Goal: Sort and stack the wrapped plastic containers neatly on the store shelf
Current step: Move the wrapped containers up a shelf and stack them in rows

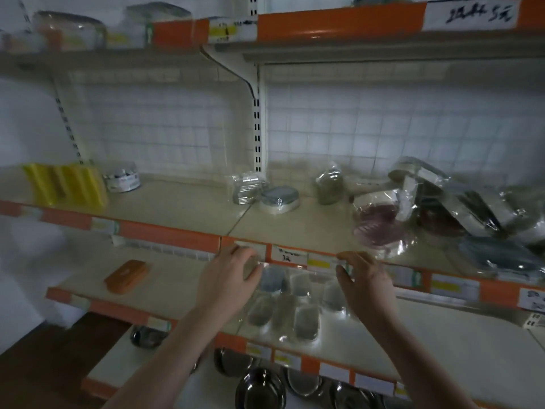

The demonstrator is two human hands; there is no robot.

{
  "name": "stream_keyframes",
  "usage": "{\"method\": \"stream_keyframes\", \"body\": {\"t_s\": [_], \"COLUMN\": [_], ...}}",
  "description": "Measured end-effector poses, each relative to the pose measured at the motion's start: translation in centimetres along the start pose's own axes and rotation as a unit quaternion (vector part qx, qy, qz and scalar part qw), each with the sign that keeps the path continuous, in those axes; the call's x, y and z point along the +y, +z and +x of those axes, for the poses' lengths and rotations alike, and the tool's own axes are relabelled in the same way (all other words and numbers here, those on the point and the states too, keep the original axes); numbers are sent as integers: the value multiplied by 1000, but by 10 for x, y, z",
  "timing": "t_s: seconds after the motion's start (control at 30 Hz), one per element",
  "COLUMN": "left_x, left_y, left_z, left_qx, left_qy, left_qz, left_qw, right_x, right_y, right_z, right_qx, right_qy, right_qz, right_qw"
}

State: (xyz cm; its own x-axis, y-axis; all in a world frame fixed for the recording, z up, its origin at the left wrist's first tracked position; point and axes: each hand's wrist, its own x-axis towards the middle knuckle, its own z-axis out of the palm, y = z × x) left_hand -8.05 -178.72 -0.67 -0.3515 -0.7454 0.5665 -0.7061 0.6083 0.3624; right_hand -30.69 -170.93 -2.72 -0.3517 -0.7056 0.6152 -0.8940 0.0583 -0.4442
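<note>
Between my hands I hold a clear wrapped pack of small plastic containers (298, 302), level in front of the lower shelf. My left hand (233, 276) grips its left edge and my right hand (365, 278) grips its right edge, both just below the orange rail of the middle shelf (295, 225). On that shelf lie a wrapped foil-coloured pack (246, 188), a grey-lidded oval container (278, 200), a wrapped green container (330, 184) and a wrapped pink container (380, 222). A loose heap of wrapped containers (472, 208) fills the shelf's right end.
Yellow items (66, 184) and a round clear tub (122, 178) stand at the middle shelf's left. An orange box (126, 276) lies on the lower shelf (442, 335). Steel bowls (261, 388) sit below. The top shelf (324, 51) carries more wrapped goods.
</note>
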Motion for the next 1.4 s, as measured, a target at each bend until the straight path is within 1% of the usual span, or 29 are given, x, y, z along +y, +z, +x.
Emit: {"method": "stream_keyframes", "body": {"t_s": [0.13,0.27,0.47,0.6,0.77,0.87,1.03,1.1,1.2,1.27,1.33,1.4], "left_x": [-48,-80,-105,-122,-138,-148,-160,-167,-177,-186,-191,-196], "left_y": [6,14,37,55,75,88,99,101,101,102,99,96], "left_z": [57,107,161,200,239,258,279,283,288,291,294,297], "left_qx": [14,-12,-22,-12,-64,-88,-123,-116,-70,-36,-20,-15], "left_qy": [28,28,50,97,150,140,96,98,136,149,154,134], "left_qz": [-8,-12,-14,42,133,158,148,138,97,69,50,19], "left_qw": [999,999,998,994,978,974,977,979,984,986,987,991], "right_x": [-21,-31,-29,-30,-38,-40,-40,-37,-31,-24,-17,-9], "right_y": [41,68,93,115,149,170,194,201,208,211,210,208], "right_z": [36,63,103,136,182,207,234,239,239,239,239,239], "right_qx": [13,12,-49,-95,-135,-163,-189,-199,-206,-210,-213,-203], "right_qy": [22,69,131,142,149,161,187,190,184,188,204,211], "right_qz": [-14,-33,-52,-39,-14,0,5,-2,12,58,110,173], "right_qw": [1000,997,989,985,979,973,964,961,961,958,949,941]}}
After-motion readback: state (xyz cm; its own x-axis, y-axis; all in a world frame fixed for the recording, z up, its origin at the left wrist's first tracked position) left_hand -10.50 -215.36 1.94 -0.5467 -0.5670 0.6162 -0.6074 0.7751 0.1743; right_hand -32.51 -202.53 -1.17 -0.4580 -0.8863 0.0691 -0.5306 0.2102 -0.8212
